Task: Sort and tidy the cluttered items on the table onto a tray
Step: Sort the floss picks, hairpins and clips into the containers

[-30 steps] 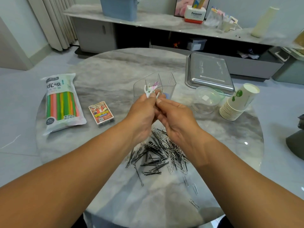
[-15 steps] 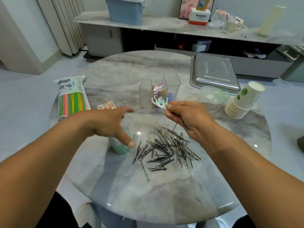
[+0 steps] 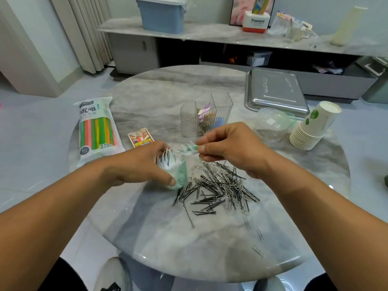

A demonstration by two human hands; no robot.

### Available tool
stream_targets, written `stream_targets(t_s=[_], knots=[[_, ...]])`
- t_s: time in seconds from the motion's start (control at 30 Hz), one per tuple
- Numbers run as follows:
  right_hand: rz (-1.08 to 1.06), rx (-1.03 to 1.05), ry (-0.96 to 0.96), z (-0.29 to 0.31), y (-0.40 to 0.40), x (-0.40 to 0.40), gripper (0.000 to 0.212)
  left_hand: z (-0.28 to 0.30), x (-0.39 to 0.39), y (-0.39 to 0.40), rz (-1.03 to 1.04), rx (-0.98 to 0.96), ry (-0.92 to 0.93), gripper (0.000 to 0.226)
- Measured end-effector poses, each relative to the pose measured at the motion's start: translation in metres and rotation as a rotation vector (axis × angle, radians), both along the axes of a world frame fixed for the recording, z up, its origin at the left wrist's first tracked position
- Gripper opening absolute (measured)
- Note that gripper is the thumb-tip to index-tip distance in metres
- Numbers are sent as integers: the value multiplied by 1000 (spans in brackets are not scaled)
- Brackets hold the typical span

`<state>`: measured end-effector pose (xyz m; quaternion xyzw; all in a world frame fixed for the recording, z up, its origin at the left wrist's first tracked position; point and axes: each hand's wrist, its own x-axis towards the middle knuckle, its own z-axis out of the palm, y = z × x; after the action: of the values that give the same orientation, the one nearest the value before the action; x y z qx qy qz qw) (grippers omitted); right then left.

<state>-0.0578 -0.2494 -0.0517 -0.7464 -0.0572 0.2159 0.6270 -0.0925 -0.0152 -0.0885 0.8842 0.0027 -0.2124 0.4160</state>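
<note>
My left hand [image 3: 144, 164] grips a small green container [image 3: 179, 175] stuffed with white floss picks, standing on the round marble table [image 3: 147, 238]. My right hand [image 3: 228, 148] pinches a bunch of white and green floss picks [image 3: 188, 150] just above the container's mouth. A pile of black hairpins and silver paper clips [image 3: 218, 190] lies right of the container. Behind my hands stands a clear divided organizer [image 3: 206, 115] holding clips. The metal tray [image 3: 275, 91] lies upside down at the far right.
A pack of coloured straws [image 3: 97, 131] and a small card box [image 3: 140, 139] lie at the left. A clear plastic lid [image 3: 270, 124] and a tipped stack of paper cups [image 3: 312, 127] sit at the right. A few loose paper clips [image 3: 259, 234] lie near the front edge.
My left hand has closed round the green container. My right hand has carried the floss picks down and left, from in front of the organizer to the container's mouth.
</note>
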Motion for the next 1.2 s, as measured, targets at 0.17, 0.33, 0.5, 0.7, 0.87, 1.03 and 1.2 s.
stream_targets(t_s=[0.17, 0.33, 0.5, 0.7, 0.87, 1.03, 1.2], knots=[[132, -121, -114, 9, 3, 0, 12, 4, 3, -10, -89, -151, -52, 59], [145, -174, -107, 17, -4, 6, 12, 3, 5, -13, -122, -172, -31, 56], [206, -240, -43, 18, -12, 5, 9, 5, 4, -17, -147, -201, -4, 59], [348, -425, -136, 9, 1, -4, 11, 4, 0, -28, -190, -284, 7, 56], [281, -455, -321, 6, 3, -4, 14, 1, 0, -33, -147, -324, -14, 53], [130, -211, -307, 5, 0, -3, 9, 2, 2, -32, -83, -376, -25, 60], [41, -105, -370, -1, 2, -4, 5, 3, 4, -40, -42, -385, -36, 76]])
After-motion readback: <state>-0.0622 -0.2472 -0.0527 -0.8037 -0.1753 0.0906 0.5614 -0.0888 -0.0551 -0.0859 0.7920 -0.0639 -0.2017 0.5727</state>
